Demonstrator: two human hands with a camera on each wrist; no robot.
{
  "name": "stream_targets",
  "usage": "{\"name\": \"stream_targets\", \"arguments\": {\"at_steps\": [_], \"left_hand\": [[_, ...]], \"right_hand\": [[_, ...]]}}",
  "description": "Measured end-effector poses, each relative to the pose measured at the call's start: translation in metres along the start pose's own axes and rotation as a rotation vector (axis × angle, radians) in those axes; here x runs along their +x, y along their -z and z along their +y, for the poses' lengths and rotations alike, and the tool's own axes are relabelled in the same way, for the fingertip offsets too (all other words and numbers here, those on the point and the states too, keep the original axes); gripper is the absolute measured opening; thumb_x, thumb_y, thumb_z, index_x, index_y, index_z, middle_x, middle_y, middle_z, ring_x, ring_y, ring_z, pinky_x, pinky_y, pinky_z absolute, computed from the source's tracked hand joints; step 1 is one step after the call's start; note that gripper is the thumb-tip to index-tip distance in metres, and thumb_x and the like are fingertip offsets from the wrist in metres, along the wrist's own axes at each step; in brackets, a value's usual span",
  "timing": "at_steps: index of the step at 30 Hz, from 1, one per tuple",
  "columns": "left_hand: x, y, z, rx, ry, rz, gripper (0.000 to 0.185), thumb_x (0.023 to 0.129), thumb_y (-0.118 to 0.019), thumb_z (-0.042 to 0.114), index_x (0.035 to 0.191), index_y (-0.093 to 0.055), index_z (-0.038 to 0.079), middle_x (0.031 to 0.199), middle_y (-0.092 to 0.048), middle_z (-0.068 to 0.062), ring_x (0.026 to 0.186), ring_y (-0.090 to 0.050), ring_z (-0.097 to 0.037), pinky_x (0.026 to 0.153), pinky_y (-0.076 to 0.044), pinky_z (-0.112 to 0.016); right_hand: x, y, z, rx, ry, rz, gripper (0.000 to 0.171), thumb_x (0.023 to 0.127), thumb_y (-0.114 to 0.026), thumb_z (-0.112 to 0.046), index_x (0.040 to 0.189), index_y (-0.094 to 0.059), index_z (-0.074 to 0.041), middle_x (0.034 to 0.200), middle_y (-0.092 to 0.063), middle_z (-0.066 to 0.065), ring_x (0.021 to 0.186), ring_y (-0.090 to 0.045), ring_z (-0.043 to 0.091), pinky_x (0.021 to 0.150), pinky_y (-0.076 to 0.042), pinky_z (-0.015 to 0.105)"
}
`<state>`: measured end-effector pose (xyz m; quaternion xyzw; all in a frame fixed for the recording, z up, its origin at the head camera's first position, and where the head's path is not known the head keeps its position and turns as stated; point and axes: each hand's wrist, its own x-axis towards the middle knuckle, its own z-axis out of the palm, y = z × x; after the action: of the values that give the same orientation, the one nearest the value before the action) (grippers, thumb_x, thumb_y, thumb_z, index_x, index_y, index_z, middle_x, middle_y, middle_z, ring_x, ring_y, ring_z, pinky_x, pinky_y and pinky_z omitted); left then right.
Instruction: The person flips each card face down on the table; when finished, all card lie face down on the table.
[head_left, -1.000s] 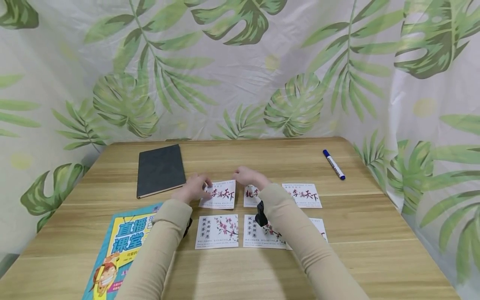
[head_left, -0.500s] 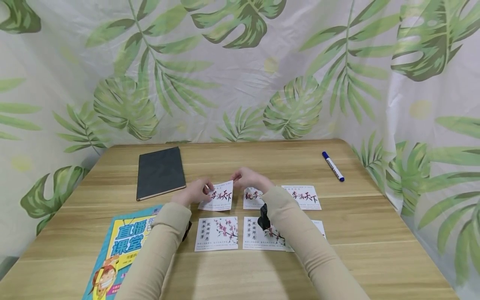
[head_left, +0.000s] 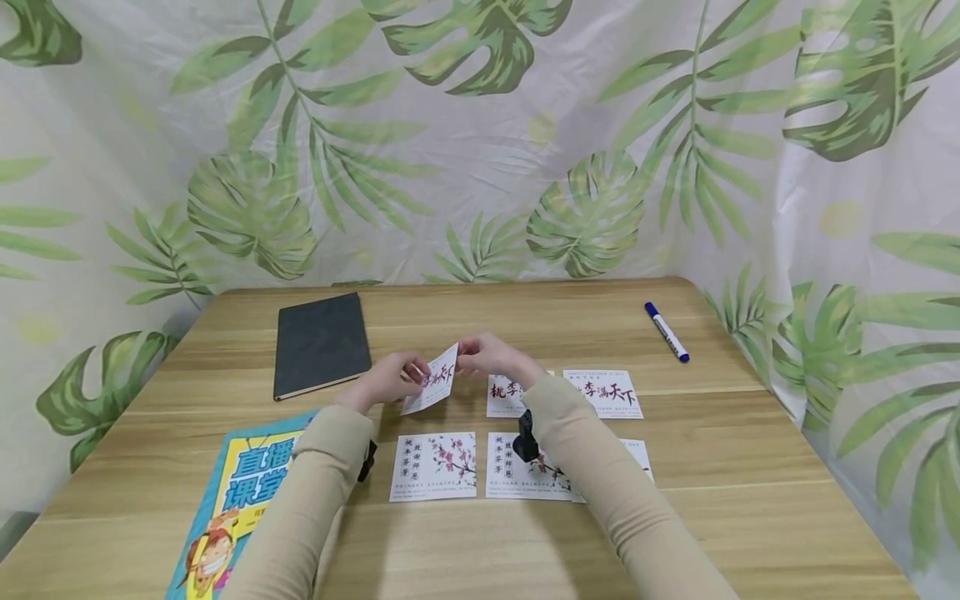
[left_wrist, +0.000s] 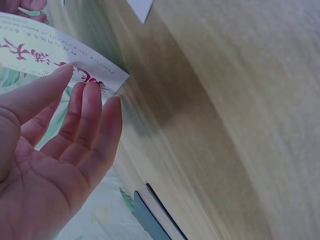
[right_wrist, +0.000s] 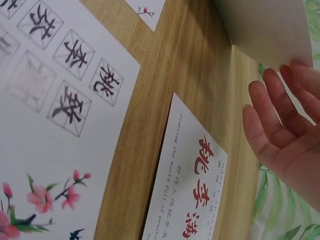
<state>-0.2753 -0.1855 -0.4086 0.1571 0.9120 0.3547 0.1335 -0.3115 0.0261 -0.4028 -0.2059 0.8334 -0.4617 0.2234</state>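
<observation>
A white card with red calligraphy [head_left: 442, 382] is raised and tilted above the table, between both hands. At its left side my left hand [head_left: 386, 379] pinches it; the left wrist view shows the thumb on the printed face. My right hand [head_left: 493, 354] pinches the upper right corner, and the right wrist view shows the card's plain back [right_wrist: 272, 30]. Another red-lettered card [head_left: 504, 396] lies partly under the right arm, with a similar one [head_left: 611, 393] to its right. Nearer lie two blossom cards, a left one [head_left: 432, 467] and a middle one [head_left: 506, 475].
A red-lettered card [head_left: 637, 454] at the front right is partly covered by the right sleeve. A black notebook [head_left: 321, 343] lies at the back left, with a colourful book [head_left: 240, 492] in front of it, partly under the left arm. A blue-capped marker [head_left: 667, 332] lies far right.
The red-lettered card between my hands has come up off the table and tilted more steeply. My right hand has taken its upper right corner.
</observation>
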Motion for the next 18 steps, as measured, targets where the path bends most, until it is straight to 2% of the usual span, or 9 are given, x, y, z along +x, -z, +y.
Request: {"name": "stream_targets", "arguments": {"at_steps": [5, 10, 18], "left_hand": [[-0.0005, 0.0009, -0.0021, -0.051, -0.012, -0.001, 0.024, 0.086, -0.061, -0.001, 0.108, -0.056, -0.007, 0.102, -0.06, -0.026, 0.09, -0.064, -0.033, 0.066, -0.053, -0.033], [-0.0007, 0.0014, -0.0012, -0.057, -0.023, 0.007, 0.024, 0.089, -0.059, 0.002, 0.111, -0.056, -0.005, 0.105, -0.06, -0.025, 0.093, -0.062, -0.032, 0.068, -0.054, -0.038], [0.0014, 0.0039, 0.0036, -0.15, 0.001, 0.016, 0.028, 0.1, -0.043, 0.012, 0.12, -0.054, -0.003, 0.113, -0.061, -0.025, 0.1, -0.062, -0.038, 0.081, -0.052, -0.047]], "right_hand": [[0.0009, -0.0025, -0.0018, 0.014, 0.028, -0.015, 0.024, 0.091, -0.047, -0.004, 0.112, -0.059, 0.002, 0.108, -0.066, 0.022, 0.099, -0.062, 0.04, 0.082, -0.052, 0.044], [0.0021, -0.0038, -0.0019, 0.008, 0.031, -0.01, 0.025, 0.092, -0.047, -0.004, 0.115, -0.058, -0.001, 0.108, -0.067, 0.02, 0.098, -0.063, 0.039, 0.081, -0.052, 0.044], [0.0032, -0.0054, -0.0048, 0.019, 0.023, -0.027, 0.031, 0.095, -0.048, -0.008, 0.125, -0.055, -0.005, 0.112, -0.066, 0.018, 0.101, -0.061, 0.039, 0.087, -0.05, 0.045]]}}
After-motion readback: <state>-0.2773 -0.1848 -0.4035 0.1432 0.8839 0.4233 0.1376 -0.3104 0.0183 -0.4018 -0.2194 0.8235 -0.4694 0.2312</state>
